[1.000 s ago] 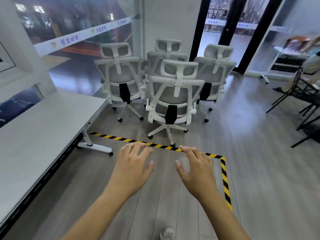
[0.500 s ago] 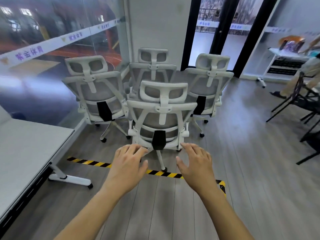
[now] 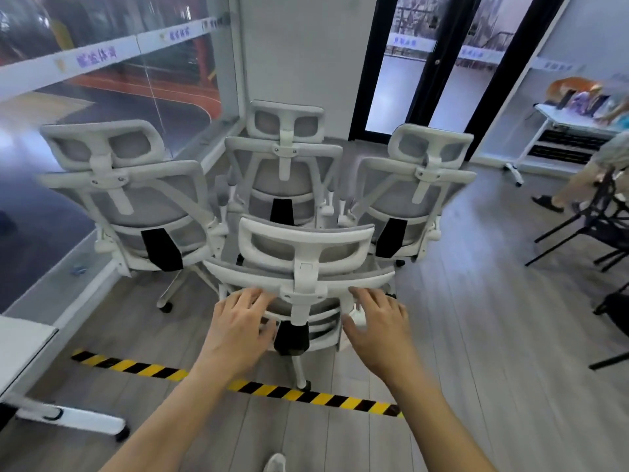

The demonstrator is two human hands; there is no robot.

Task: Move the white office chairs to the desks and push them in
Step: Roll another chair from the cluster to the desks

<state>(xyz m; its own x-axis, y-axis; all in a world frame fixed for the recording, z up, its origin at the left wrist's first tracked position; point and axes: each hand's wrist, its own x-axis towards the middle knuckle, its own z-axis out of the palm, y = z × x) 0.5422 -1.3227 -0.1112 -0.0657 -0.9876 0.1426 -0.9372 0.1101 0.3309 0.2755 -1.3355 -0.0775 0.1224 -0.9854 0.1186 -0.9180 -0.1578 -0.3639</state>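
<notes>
Several white office chairs with grey mesh backs stand clustered in a corner, their backs toward me. The nearest chair [image 3: 306,240] is right in front of me. My left hand [image 3: 238,325] reaches the left part of its backrest top, fingers spread and touching or almost touching the frame. My right hand [image 3: 377,328] is open at the right part of the backrest. Behind stand a left chair [image 3: 119,185], a middle chair [image 3: 284,148] and a right chair [image 3: 422,178]. A corner of a white desk [image 3: 20,345] shows at lower left.
Yellow-black floor tape [image 3: 245,386] runs across the wooden floor under my arms. The desk's foot [image 3: 78,420] lies at lower left. A glass wall is at left, black-framed doors behind. Black folding chairs [image 3: 592,226], a white cart [image 3: 561,137] and a person's legs are at right.
I have stepped forward to the chairs. Both hands moved from hovering over the floor up to the nearest chair's backrest; the desk has slid out to the left of view.
</notes>
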